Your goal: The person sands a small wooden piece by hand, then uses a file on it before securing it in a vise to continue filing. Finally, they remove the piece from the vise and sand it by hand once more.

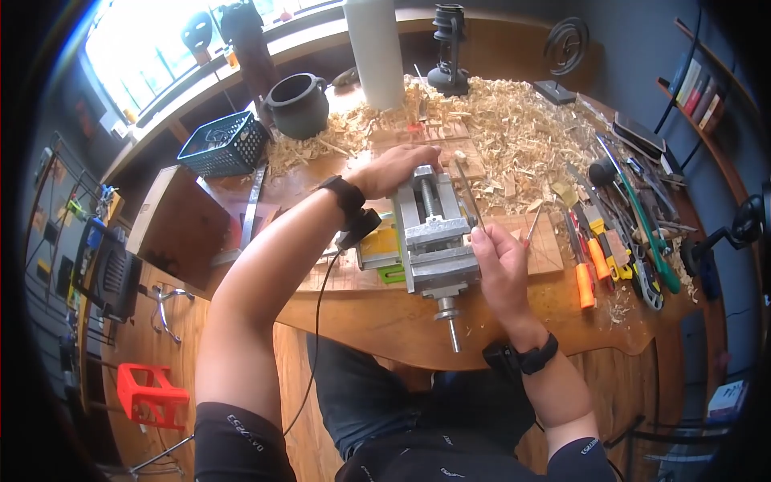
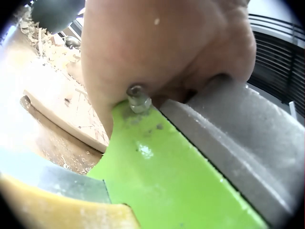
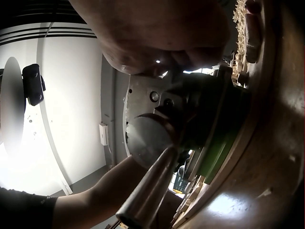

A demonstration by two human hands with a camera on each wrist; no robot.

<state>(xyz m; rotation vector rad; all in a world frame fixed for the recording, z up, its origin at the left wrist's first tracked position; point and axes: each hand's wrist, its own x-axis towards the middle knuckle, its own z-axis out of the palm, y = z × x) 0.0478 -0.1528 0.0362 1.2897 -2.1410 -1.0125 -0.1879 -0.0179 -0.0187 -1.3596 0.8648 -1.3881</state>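
Observation:
A grey metal bench vise [image 1: 438, 229] stands at the table's front edge, its screw handle [image 1: 454, 333] pointing toward me. Beneath it shows a green base [image 2: 157, 162] with a bolt. My left hand [image 1: 395, 170] grips the vise's far end, palm against the metal; its fingertips are mostly hidden. Along the vise's right side, my right hand [image 1: 502, 269] pinches a slender dark rod-like tool [image 1: 467, 193] that points away from me; I cannot tell its exact kind. Close left of the vise sits a yellow piece [image 1: 381, 244].
Wood shavings [image 1: 514, 120] cover the back of the table. Several hand tools, among them an orange-handled one [image 1: 585, 285], lie at the right. A wooden box [image 1: 178, 225], a basket [image 1: 221, 145] and a dark pot [image 1: 297, 104] stand left. A wooden board [image 1: 546, 249] lies beside the vise.

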